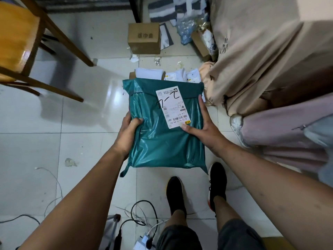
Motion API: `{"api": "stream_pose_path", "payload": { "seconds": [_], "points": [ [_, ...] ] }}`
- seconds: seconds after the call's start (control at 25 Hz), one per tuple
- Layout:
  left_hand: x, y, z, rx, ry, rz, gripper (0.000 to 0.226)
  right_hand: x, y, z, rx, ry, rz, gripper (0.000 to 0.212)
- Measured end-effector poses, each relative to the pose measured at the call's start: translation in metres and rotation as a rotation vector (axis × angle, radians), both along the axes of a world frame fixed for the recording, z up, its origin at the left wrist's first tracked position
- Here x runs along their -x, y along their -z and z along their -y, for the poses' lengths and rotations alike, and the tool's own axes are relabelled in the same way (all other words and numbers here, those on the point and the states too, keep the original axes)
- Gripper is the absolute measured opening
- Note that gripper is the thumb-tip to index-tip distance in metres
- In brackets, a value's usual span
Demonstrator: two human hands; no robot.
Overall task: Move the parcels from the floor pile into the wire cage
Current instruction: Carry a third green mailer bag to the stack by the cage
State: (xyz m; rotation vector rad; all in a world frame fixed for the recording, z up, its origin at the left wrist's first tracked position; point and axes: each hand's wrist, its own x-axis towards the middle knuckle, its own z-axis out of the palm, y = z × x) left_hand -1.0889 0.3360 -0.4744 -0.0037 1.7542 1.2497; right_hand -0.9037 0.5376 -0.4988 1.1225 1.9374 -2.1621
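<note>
A teal plastic mailer parcel (162,141) with a white shipping label is held flat above the floor in front of me. My left hand (128,132) grips its left edge, thumb on top. My right hand (201,127) clasps its right side, thumb pressing the label's lower corner. Behind the parcel, a small pile of white mailers (182,76) and a brown box edge (132,75) lies on the tiles, partly hidden by the teal parcel. No wire cage is in view.
A cardboard box (144,38) stands farther back. A wooden chair (27,42) is at the left. Cloth-covered bulk (261,60) and another person's leg and shoe (237,127) crowd the right. Cables (142,213) lie by my feet (176,197).
</note>
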Motion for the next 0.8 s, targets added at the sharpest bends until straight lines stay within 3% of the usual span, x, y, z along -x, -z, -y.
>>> {"api": "stream_pose_path", "payload": {
  "seconds": [0.08, 0.2, 0.28, 0.48, 0.8],
  "points": [
    [0.0, -0.003, -0.006, -0.107, 0.103, -0.156, 0.065, -0.009, -0.002, 0.004, -0.056, 0.086, 0.003, 0.108],
    [-0.007, -0.015, -0.012, -0.122, 0.415, -0.34, 0.065, -0.03, -0.006, 0.011, -0.132, 0.143, 0.023, 0.105],
    [-0.014, -0.024, -0.012, -0.102, 0.578, -0.348, 0.072, -0.05, -0.015, 0.016, -0.172, 0.165, 0.022, 0.105],
    [-0.056, -0.048, -0.017, -0.051, 0.86, -0.377, 0.117, -0.116, -0.046, 0.041, -0.224, 0.148, 0.121, 0.121],
    [-0.186, -0.08, -0.06, -0.002, 1.238, -0.522, 0.114, -0.277, -0.068, 0.076, -0.176, 0.334, 0.213, 0.123]
  ]
}}
